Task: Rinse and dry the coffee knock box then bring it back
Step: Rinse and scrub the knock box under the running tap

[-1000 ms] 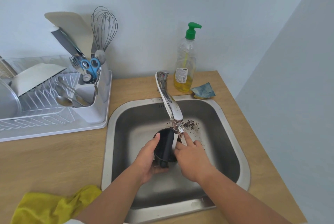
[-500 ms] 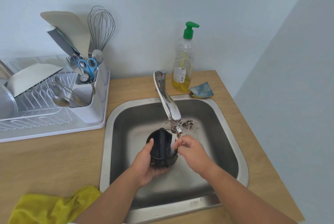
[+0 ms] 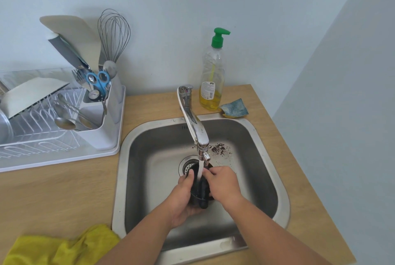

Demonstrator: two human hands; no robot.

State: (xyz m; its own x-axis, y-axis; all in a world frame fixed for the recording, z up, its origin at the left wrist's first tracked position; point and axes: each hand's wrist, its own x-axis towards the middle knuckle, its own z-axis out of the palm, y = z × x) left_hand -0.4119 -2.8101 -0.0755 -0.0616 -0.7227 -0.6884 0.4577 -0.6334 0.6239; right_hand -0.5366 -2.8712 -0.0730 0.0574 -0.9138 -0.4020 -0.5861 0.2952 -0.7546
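Sink (image 3: 119, 179) is set into the counter (image 3: 53, 196), tap (image 3: 193, 123) at its rear rim, spout reaching forward over the basin. Knock box (image 3: 199, 190) is inside the basin under the spout, just in front of the drain (image 3: 186, 164), held between my left hand (image 3: 183, 198) on its left and my right hand (image 3: 223, 183) on its right. Coffee grounds (image 3: 220, 149) lie behind it, to the right. Dish rack (image 3: 64, 158) stands left of the sink, utensil holder (image 3: 106, 119) at its right end. Soap bottle (image 3: 211, 79) stands right of the tap, sponge (image 3: 234, 108) just beside it. Cloth (image 3: 59, 247) lies front left.
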